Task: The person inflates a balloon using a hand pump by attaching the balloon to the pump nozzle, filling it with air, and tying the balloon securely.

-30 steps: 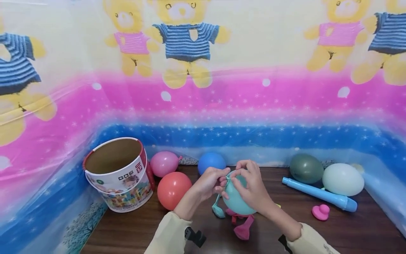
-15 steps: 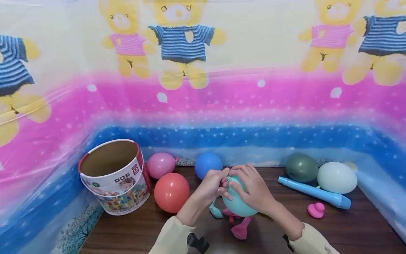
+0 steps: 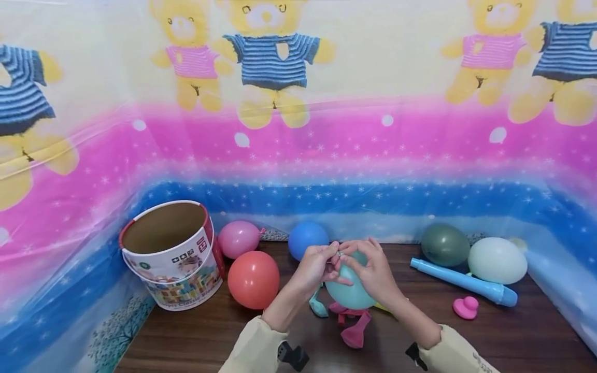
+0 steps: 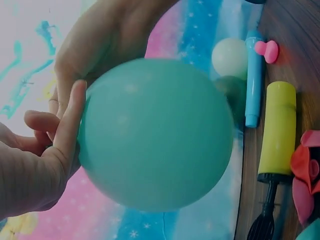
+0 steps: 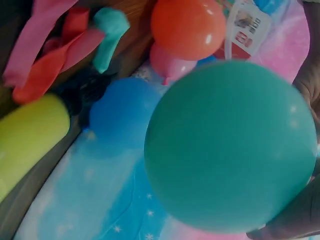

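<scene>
An inflated teal balloon (image 3: 351, 291) hangs between the two hands over the table, its round body filling much of both wrist views. My left hand (image 3: 316, 265) pinches its neck with thumb and forefinger, the other fingers spread beside the balloon. From the right, the thumb and forefinger of my right hand (image 3: 375, 272) pinch the same neck, tips close to the left ones. In the left wrist view the balloon (image 4: 160, 137) hides part of the right hand (image 4: 100, 42). The knot area is mostly covered by fingers.
Limp balloons (image 3: 356, 333) and a yellow pump (image 4: 279, 125) lie below the hands. Left stands a bucket (image 3: 186, 280) near red (image 3: 254, 280), pink (image 3: 239, 240) and blue (image 3: 307, 241) balloons. Right are green (image 3: 445, 244) and pale (image 3: 498, 260) balloons, a light-blue tube (image 3: 462, 281) and a pink toy (image 3: 465, 307).
The right fingers, laid over the balloon half a second ago, have drawn up to its neck. The balloon has risen slightly, and both hands remain close together.
</scene>
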### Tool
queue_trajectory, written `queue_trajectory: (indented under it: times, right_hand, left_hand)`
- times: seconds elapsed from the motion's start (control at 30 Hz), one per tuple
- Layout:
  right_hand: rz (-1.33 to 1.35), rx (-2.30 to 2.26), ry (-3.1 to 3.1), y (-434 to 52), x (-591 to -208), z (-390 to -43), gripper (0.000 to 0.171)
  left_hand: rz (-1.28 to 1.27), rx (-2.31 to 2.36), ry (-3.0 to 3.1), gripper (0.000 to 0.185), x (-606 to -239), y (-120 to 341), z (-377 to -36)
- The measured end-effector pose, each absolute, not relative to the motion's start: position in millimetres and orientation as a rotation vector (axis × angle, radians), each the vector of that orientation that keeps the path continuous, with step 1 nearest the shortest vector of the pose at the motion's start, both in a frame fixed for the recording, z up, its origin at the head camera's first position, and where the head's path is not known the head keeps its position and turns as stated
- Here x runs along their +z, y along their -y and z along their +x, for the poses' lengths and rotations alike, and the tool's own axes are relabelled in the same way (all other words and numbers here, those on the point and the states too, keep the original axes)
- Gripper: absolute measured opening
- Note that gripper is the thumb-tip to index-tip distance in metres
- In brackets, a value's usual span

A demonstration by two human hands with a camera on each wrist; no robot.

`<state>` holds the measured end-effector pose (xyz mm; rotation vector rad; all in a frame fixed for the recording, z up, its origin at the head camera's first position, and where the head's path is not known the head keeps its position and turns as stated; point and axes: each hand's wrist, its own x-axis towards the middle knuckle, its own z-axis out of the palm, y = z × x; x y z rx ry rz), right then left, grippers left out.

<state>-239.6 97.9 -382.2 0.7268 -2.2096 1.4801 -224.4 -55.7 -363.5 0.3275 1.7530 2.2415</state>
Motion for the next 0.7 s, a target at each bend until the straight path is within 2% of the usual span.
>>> queue_trajectory:
  times: [0.07,0.2,0.3,0.5,0.7]
  right_hand:
    - [0.583,1.587,2.196,-95,-380,-239,0.003]
    - [0.246,1.843,2.177,-91,-372,-247,0.013]
    - [0.076,1.976,2.166,-91,-370,-255,0.017]
    - [-0.069,2.057,2.13,-91,-381,-267,0.015]
    - [-0.142,2.058,2.125,-87,-391,-270,0.015]
  left_hand:
    - [0.312,2.301,-1.736,0.04,-363,52,-224]
    - [0.271,2.389,-1.728,0.031,-365,41,-217]
    - [0.219,2.46,-1.649,0.039,-370,31,-212]
    - [0.165,2.582,-1.36,0.05,-379,16,-205]
    - [0.079,2.676,-1.239,0.052,-379,12,-201]
